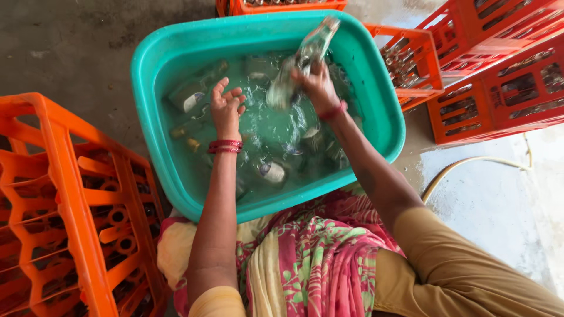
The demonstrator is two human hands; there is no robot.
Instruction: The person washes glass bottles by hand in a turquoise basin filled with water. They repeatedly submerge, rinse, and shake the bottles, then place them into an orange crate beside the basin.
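A teal plastic tub (154, 88) full of water stands on the floor in front of me. Several glass bottles lie sunk in it. My right hand (317, 85) grips a clear glass bottle (308, 56) and holds it tilted above the water, its far end up toward the tub's back rim. My left hand (227, 107) hovers over the water on the left side with its fingers spread and nothing in it. A sunken bottle with a white label (194, 97) lies just left of that hand. Red bangles circle both wrists.
An orange plastic bottle crate (64, 194) stands at my left. More orange crates (499, 76) holding bottles are stacked at the right, and another (276, 6) sits behind the tub. A pale hose (470, 164) lies on the wet concrete floor at right.
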